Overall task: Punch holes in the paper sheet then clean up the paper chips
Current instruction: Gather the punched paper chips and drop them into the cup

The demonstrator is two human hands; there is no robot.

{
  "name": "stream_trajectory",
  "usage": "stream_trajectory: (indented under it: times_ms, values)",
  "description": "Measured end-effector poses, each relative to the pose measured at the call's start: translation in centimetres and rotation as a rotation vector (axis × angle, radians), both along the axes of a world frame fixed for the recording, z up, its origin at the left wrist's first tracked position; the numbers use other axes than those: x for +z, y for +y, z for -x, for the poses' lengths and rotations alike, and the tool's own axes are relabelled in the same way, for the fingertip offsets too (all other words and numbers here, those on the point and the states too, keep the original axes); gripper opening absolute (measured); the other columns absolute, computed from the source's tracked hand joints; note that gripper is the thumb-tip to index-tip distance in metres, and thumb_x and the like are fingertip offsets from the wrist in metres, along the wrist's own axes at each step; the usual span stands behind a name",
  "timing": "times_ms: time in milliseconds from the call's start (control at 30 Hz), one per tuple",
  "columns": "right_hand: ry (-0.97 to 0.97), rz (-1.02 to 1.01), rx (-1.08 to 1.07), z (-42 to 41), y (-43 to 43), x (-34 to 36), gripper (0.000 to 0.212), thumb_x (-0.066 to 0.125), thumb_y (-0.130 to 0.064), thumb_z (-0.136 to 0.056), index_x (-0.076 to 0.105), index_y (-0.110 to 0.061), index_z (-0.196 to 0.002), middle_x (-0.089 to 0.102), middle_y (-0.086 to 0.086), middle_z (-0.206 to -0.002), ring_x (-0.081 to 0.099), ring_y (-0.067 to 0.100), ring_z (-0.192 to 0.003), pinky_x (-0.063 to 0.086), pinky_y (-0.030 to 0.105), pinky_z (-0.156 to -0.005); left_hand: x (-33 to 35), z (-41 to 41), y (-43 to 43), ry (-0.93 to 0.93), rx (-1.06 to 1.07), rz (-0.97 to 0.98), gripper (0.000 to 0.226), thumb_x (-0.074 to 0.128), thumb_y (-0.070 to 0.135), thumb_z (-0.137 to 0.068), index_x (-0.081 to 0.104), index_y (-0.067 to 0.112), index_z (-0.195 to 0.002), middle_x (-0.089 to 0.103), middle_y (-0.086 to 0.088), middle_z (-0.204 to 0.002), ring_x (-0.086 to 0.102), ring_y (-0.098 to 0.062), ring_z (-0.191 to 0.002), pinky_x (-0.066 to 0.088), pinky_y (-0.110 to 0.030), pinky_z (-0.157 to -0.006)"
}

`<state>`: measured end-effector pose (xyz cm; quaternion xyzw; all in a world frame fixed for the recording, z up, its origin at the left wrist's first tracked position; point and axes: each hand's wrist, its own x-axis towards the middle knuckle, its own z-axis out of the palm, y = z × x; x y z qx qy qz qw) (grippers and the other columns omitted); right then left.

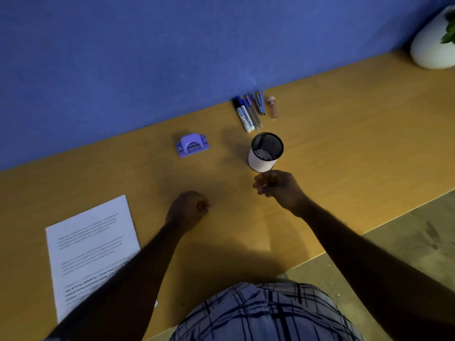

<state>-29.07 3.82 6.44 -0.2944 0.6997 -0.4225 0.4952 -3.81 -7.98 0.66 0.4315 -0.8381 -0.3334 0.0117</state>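
A printed paper sheet (91, 252) lies flat at the near left of the wooden desk; my left forearm covers its lower right corner. The purple hole punch (192, 145) sits farther back, near the blue wall. A black mesh cup (265, 152) with a white lining stands right of it, with small pale chips inside. My left hand (188, 210) rests on the desk as a closed fist, between the sheet and the cup. My right hand (278, 187) hovers just in front of the cup with fingers curled inward; whether it holds anything is hidden.
Several markers and pens (247, 112), a small stapler remover (260, 104) and a small pink bottle (273, 107) lie in a row against the wall. A white plant pot (433, 43) stands at the far right. The desk edge (344, 242) runs diagonally at right.
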Motion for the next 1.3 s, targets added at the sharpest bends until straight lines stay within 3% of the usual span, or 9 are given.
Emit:
stream_trajectory:
  times_ms: [100, 267, 400, 567, 733, 833, 1000, 1133, 1300]
  values:
    - [0.039, -0.024, 0.042, -0.6, 0.9, -1.0, 0.030, 0.062, 0.018, -0.078, 0.066, -0.007, -0.095, 0.070, 0.009, -0.086, 0.064, 0.010, -0.069, 0.049, 0.017, -0.061, 0.0, 0.1, 0.0, -0.035, -0.032, 0.062, 0.014, 0.071, 0.032, -0.082, 0.074, 0.024, -0.093, 0.065, 0.006, -0.094, 0.061, -0.014, -0.089, 0.052, -0.031, -0.076]
    - [0.086, -0.061, 0.084, -0.8, 1.8, -2.1, 0.031, 0.063, 0.016, -0.079, 0.067, -0.012, -0.091, 0.071, 0.004, -0.084, 0.066, 0.019, -0.079, 0.055, 0.032, -0.076, 0.0, 0.1, -0.1, -0.094, -0.131, 0.151, 0.018, 0.064, 0.034, -0.087, 0.072, 0.022, -0.097, 0.063, 0.002, -0.101, 0.057, -0.019, -0.098, 0.051, -0.036, -0.081]
    - [0.142, -0.081, 0.093, -0.7, 2.0, -2.5, 0.027, 0.066, 0.010, -0.080, 0.068, -0.015, -0.091, 0.072, 0.005, -0.084, 0.067, 0.020, -0.080, 0.055, 0.036, -0.078, -0.2, 0.1, -0.5, -0.090, -0.194, 0.120, 0.017, 0.062, 0.029, -0.088, 0.072, 0.018, -0.097, 0.064, 0.001, -0.103, 0.058, -0.021, -0.101, 0.050, -0.037, -0.084]
    - [0.208, -0.084, 0.092, -0.3, 1.7, -2.6, 0.015, 0.070, -0.003, -0.084, 0.069, -0.015, -0.092, 0.071, 0.004, -0.078, 0.066, 0.014, -0.070, 0.054, 0.033, -0.071, 0.0, 0.4, -2.3, 0.094, 0.029, -0.041, 0.012, 0.066, 0.014, -0.088, 0.068, 0.003, -0.090, 0.063, -0.012, -0.093, 0.060, -0.026, -0.088, 0.045, -0.033, -0.079]
    - [0.230, -0.093, 0.075, 0.2, 1.4, -2.5, 0.017, 0.068, 0.000, -0.084, 0.068, -0.016, -0.091, 0.071, -0.004, -0.075, 0.066, 0.010, -0.067, 0.054, 0.030, -0.071, 1.7, 2.2, -4.3, 0.225, 0.125, -0.111, 0.011, 0.066, 0.019, -0.089, 0.067, 0.009, -0.087, 0.062, -0.002, -0.084, 0.057, -0.014, -0.078, 0.039, -0.023, -0.070]
    - [0.234, -0.088, 0.076, 0.4, 1.2, -2.5, 0.016, 0.067, 0.000, -0.085, 0.068, -0.012, -0.094, 0.071, -0.001, -0.078, 0.066, 0.014, -0.070, 0.055, 0.033, -0.073, 2.3, 2.6, -4.3, 0.169, 0.001, -0.029, 0.006, 0.069, 0.020, -0.085, 0.065, 0.018, -0.082, 0.060, 0.004, -0.083, 0.056, -0.008, -0.073, 0.043, -0.024, -0.067]
    - [0.262, -0.084, 0.094, 0.7, 1.4, -2.5, 0.014, 0.069, -0.006, -0.086, 0.067, -0.020, -0.088, 0.071, -0.003, -0.076, 0.066, 0.011, -0.068, 0.053, 0.026, -0.068, 1.0, 1.1, -2.5, -0.112, -0.297, 0.144, 0.017, 0.066, 0.028, -0.085, 0.074, 0.020, -0.097, 0.067, 0.002, -0.098, 0.062, -0.018, -0.093, 0.046, -0.029, -0.076]
    - [0.262, -0.091, 0.096, 0.8, 1.9, -2.7, 0.014, 0.069, -0.006, -0.086, 0.067, -0.019, -0.089, 0.071, -0.002, -0.077, 0.067, 0.013, -0.069, 0.053, 0.028, -0.070, 0.7, 0.6, -1.7, -0.098, -0.339, 0.211, 0.019, 0.065, 0.029, -0.086, 0.075, 0.022, -0.100, 0.069, 0.004, -0.102, 0.061, -0.016, -0.099, 0.046, -0.029, -0.082]
    - [0.256, -0.098, 0.094, 0.8, 2.2, -2.7, 0.013, 0.069, -0.006, -0.085, 0.067, -0.019, -0.089, 0.071, 0.000, -0.076, 0.066, 0.013, -0.068, 0.050, 0.024, -0.064, 0.4, 0.3, -1.2, -0.059, -0.291, 0.232, 0.016, 0.067, 0.028, -0.085, 0.075, 0.022, -0.097, 0.069, 0.005, -0.098, 0.061, -0.016, -0.096, 0.045, -0.028, -0.079]
